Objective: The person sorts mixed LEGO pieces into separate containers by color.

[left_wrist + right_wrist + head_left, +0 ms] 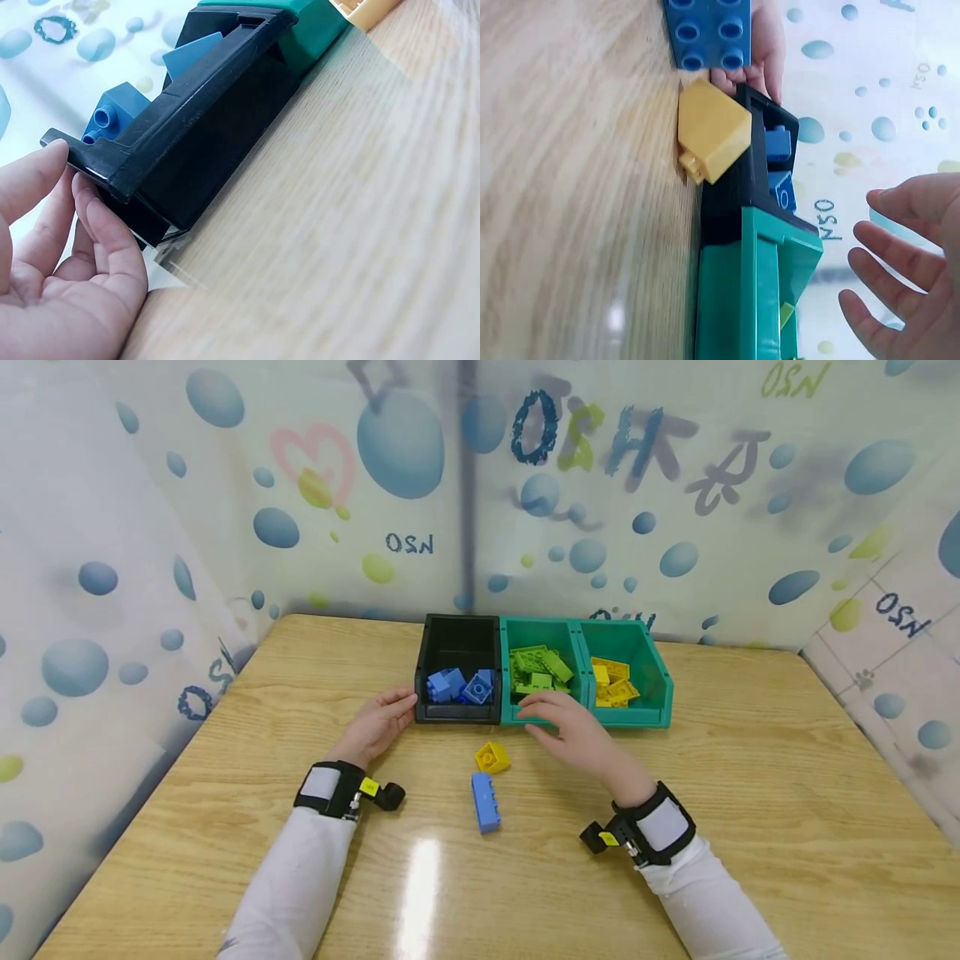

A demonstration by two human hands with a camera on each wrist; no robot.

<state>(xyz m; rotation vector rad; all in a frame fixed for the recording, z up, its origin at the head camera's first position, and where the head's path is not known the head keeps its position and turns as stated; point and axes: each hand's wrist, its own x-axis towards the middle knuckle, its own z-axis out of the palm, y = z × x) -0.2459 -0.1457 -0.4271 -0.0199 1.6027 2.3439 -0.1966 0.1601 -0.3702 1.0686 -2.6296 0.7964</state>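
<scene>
At the left front corner of the black bin (457,714), my left hand (372,727) holds the bin's edge. In the left wrist view, the left hand (67,262) has a fingertip at the rim and other fingers curled against the side. Blue bricks (459,685) lie in that bin. My right hand (573,735) hovers over the front of the middle green bin (540,631), holding nothing, its fingers spread in the right wrist view. Green bricks (540,668) are inside. A yellow sloped brick (492,757) and a long blue brick (486,803) lie on the table before the bins.
A second green bin (652,693) stands at the right end of the row, with yellow bricks (615,683) in it. The bins stand side by side near the back edge of the wooden table (750,793). A patterned curtain (465,485) hangs behind.
</scene>
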